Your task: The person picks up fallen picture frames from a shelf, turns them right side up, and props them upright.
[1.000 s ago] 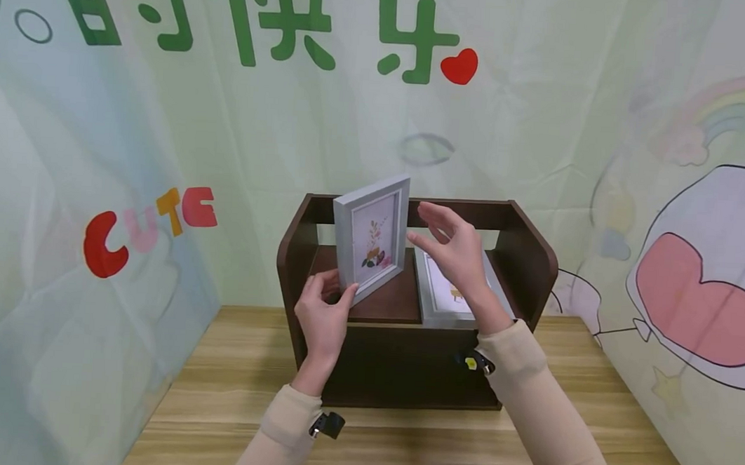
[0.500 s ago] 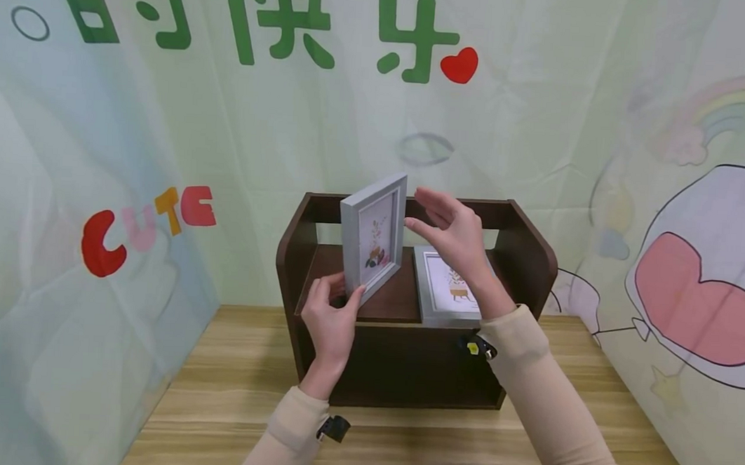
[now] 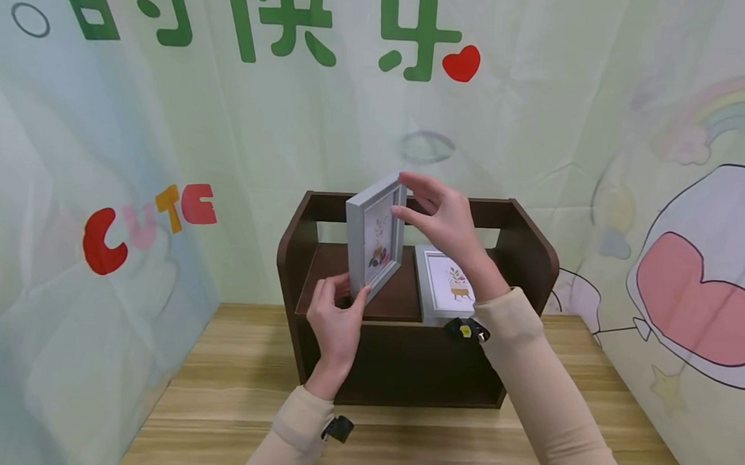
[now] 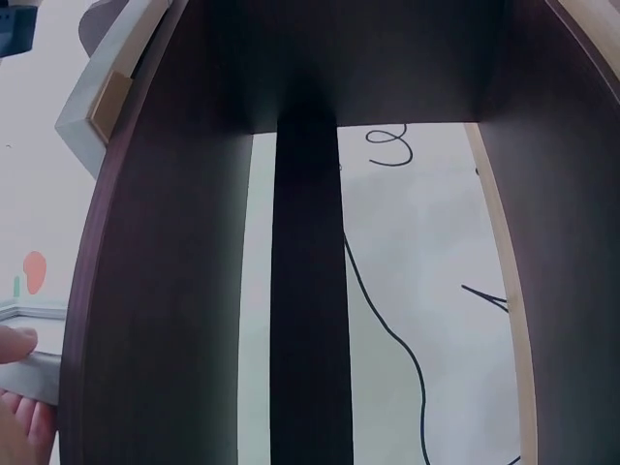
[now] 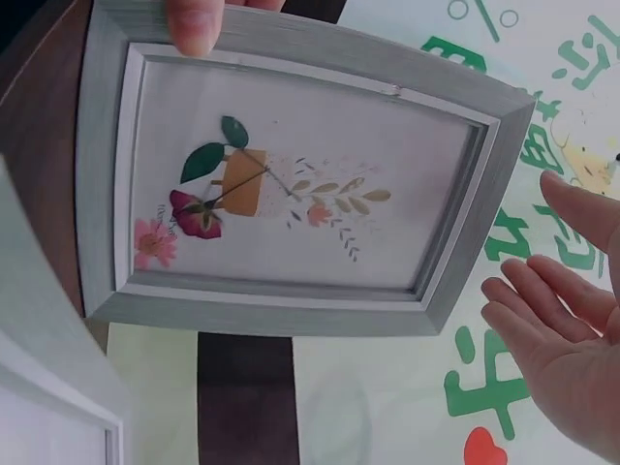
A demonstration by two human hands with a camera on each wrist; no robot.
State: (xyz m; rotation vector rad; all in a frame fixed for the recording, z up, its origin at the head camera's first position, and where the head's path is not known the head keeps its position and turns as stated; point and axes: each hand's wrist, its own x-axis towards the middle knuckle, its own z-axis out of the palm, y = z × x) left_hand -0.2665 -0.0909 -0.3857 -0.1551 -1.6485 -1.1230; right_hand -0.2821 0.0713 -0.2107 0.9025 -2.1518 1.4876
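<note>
A grey picture frame (image 3: 356, 242) with a pressed-flower picture stands upright over the top shelf of a dark brown desktop shelf (image 3: 321, 254). My left hand (image 3: 336, 325) grips its lower near edge, thumb on the front and fingers behind; in the right wrist view that thumb (image 5: 197, 29) presses the grey border. My right hand (image 3: 443, 218) is at the frame's upper far edge, overlapping it in the head view. Seen from the right wrist, the right hand's fingers (image 5: 528, 300) are spread just beside that edge. A second grey picture frame (image 3: 448, 282) lies face up on the shelf's right side.
The shelf unit's right side panel (image 3: 535, 269) and left side panel (image 3: 292, 256) rise at both ends. Its lower compartment (image 4: 387, 58) faces the left wrist camera. Beneath is a wood-grain table (image 3: 226, 379); a printed cloth backdrop (image 3: 258, 128) hangs behind and on both sides.
My left hand has shifted slightly right with the picture frame, turning it a little more edge-on. My right hand has moved left and up to the frame's upper edge.
</note>
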